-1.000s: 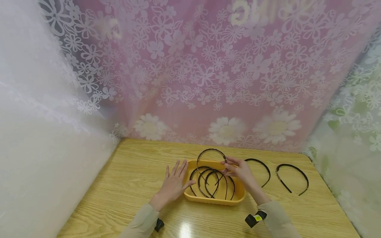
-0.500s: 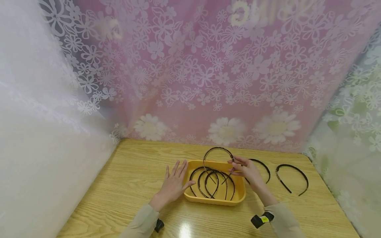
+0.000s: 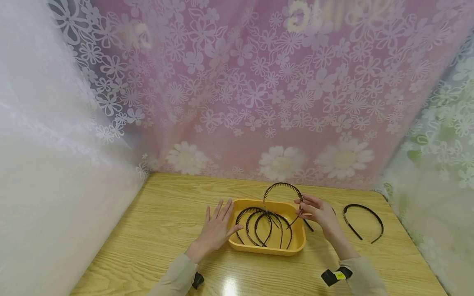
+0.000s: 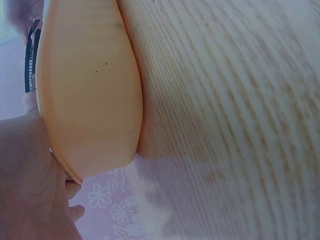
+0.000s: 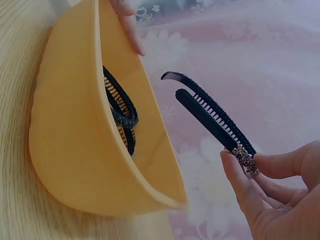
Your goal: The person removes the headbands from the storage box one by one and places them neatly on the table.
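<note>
My right hand (image 3: pixel 321 214) pinches one side of a black toothed headband (image 3: pixel 282 183) between thumb and fingers. It is held upright above the right half of a yellow plastic basket (image 3: pixel 264 249). In the right wrist view, the thumb and fingers grip a beaded, glittery patch (image 5: pixel 244 159) on the band. Several black headbands (image 3: pixel 249 208) lie overlapping inside the basket. My left hand (image 3: pixel 214 233) rests on the basket's left rim, fingers straight and spread. The left wrist view shows that hand against the basket wall (image 4: pixel 95 85).
One black headband (image 3: pixel 370 209) lies on the wooden table (image 3: pixel 166 230) at the right. Another headband (image 3: pixel 308 225) lies between it and the basket, mostly hidden behind my right hand. A pink flowered curtain (image 3: pixel 237 102) hangs along the table's back edge.
My right hand has moved rightward with the pinched headband, from over the basket's middle to over its right half. My left hand has stayed on the rim.
</note>
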{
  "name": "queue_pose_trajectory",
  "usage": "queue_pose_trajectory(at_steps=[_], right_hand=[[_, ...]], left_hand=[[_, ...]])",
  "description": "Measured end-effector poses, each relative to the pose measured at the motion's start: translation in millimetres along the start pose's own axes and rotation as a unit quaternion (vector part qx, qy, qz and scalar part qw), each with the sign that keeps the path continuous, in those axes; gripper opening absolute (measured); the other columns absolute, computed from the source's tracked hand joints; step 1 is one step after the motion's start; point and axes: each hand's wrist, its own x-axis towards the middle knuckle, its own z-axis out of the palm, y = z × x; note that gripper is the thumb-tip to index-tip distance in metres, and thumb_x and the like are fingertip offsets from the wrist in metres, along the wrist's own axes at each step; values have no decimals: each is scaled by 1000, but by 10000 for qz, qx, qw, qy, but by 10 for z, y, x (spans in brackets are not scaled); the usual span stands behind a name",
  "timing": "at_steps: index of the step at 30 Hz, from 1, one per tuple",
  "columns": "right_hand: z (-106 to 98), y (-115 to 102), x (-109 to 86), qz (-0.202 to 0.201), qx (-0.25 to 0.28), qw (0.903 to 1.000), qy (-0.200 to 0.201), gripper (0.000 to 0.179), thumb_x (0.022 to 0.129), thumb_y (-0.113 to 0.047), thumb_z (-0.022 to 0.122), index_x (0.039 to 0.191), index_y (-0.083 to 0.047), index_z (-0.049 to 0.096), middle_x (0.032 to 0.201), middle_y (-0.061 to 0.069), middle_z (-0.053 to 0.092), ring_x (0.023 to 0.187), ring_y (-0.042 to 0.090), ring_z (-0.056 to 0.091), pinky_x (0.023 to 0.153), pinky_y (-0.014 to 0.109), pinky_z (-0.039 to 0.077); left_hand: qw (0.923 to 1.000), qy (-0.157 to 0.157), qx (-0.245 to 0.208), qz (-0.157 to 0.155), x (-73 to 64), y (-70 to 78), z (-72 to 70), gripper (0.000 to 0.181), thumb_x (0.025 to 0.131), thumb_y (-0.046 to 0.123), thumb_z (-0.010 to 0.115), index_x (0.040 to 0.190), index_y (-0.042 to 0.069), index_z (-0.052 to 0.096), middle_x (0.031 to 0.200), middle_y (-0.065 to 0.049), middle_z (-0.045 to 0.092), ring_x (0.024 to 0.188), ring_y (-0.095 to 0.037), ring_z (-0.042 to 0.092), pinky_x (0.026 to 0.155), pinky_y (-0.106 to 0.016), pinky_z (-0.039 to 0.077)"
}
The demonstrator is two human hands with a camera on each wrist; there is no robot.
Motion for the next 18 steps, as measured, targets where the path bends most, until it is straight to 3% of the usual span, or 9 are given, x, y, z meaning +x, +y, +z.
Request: queue_pose_trajectory(at_steps=[3,6,10,18], right_hand=[[-69,22,-18,55,25,10000,41,61,107,-15,54,155,10,26,139,24,59,97,16,73,89,32,59],[-139,27,-44,60,18,10000,28,63,107,-17,53,156,10,25,129,4,68,96,13,73,89,31,59],[-234,10,-93,-2,1,10000,19,64,107,-17,53,156,12,22,113,-19,67,94,11,72,87,29,59],[-432,57,-155,37,14,9999,118,68,107,-18,54,156,13,18,107,-26,68,93,9,72,88,32,59]], left_hand=[[10000,-19,11,-8,-2,3,-7,83,103,61,39,163,8,18,169,-9,15,156,-36,8,118,-70,6],[10000,-26,22,-7,-5,1,-5,83,103,61,39,163,7,18,169,-10,15,156,-36,8,118,-70,7],[10000,-4,6,14,-1,-6,0,83,103,61,40,163,7,18,169,-10,16,156,-37,9,118,-70,7],[10000,26,-20,17,11,-21,19,83,103,61,41,163,8,18,169,-11,16,156,-37,9,118,-71,6]])
